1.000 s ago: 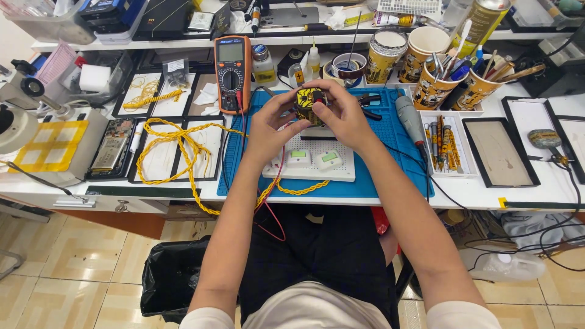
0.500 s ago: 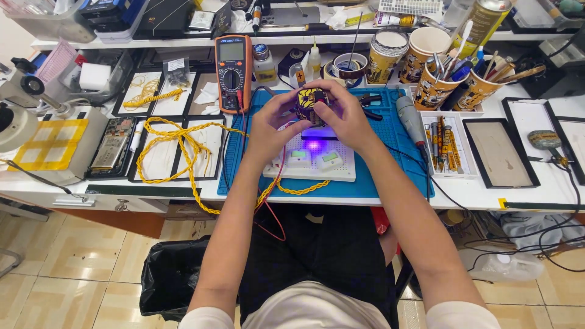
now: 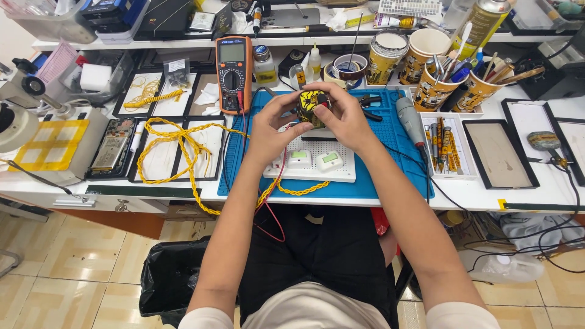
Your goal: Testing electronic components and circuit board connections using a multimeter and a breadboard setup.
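Both hands meet above the blue work mat [image 3: 390,176] and hold a small black-and-yellow device [image 3: 312,106] between them. My left hand [image 3: 271,127] grips its left side with thumb and fingers. My right hand [image 3: 345,116] covers its right side and top. Under the hands lies a white board [image 3: 317,167] with two small white rounded pieces [image 3: 329,159] on it. A red wire [image 3: 274,201] and a yellow twisted cable [image 3: 177,143] run off the mat toward the table's front edge.
An orange multimeter [image 3: 233,73] stands left of the hands. Cups of tools [image 3: 434,85] and a tape roll [image 3: 350,66] sit behind. A grey pen-shaped tool [image 3: 411,122] and tweezers tray [image 3: 443,146] lie right. A microscope [image 3: 24,103] and an opened phone [image 3: 113,149] are at left.
A purple glow that showed on the white board under the hands half a second ago is gone. The hands and the device stay in about the same place.
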